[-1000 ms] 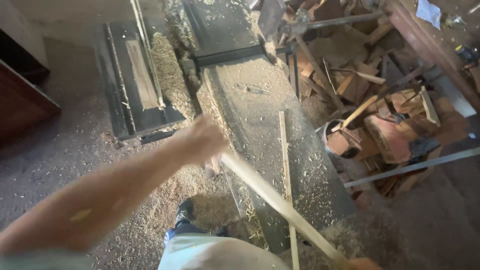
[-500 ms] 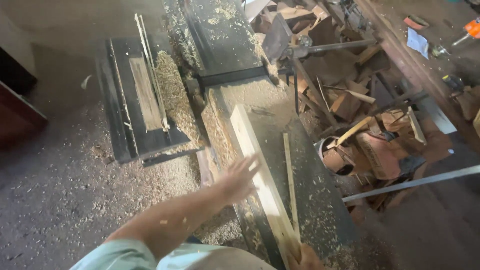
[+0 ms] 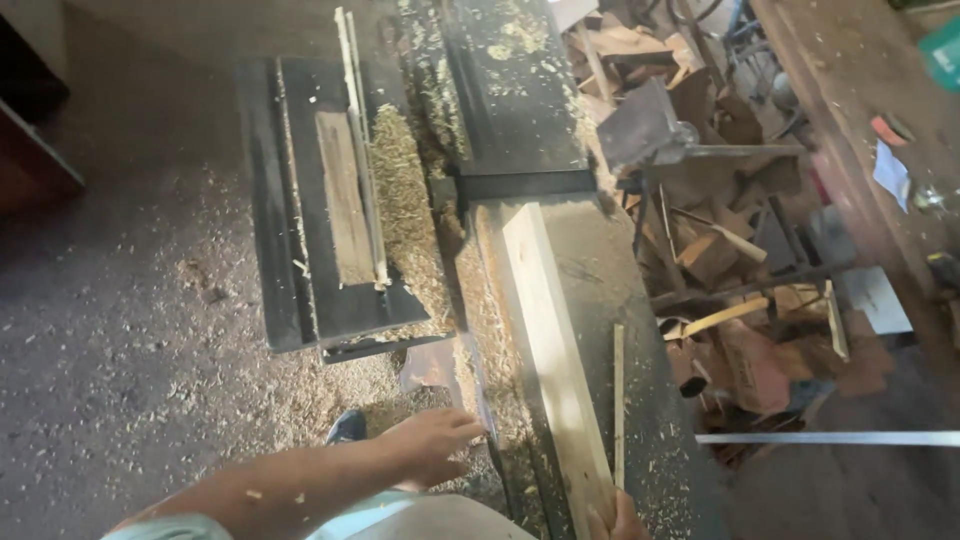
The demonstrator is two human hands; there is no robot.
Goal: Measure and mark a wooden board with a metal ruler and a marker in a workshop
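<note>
Sawdust covers the grey floor (image 3: 120, 330) and the long dark machine bench (image 3: 640, 330) that runs from the bottom centre of the frame up toward the top. On that bench lies a pale wooden plank (image 3: 548, 330), flat on its broad face, its long axis going up the frame and leaning slightly left; its far end points at the dark metal block (image 3: 515, 95) higher up. The near end sits at the bottom edge, where the right hand (image 3: 612, 518) closes its grip around it; only the knuckles show. A thin wooden strip (image 3: 618, 400) lies just right of the plank, nearly parallel. The left hand (image 3: 432, 445) hovers at lower centre, fingers spread loosely, holding nothing, near the bench's left edge. Scrap wood offcuts (image 3: 720, 250) pile up on the right.
</note>
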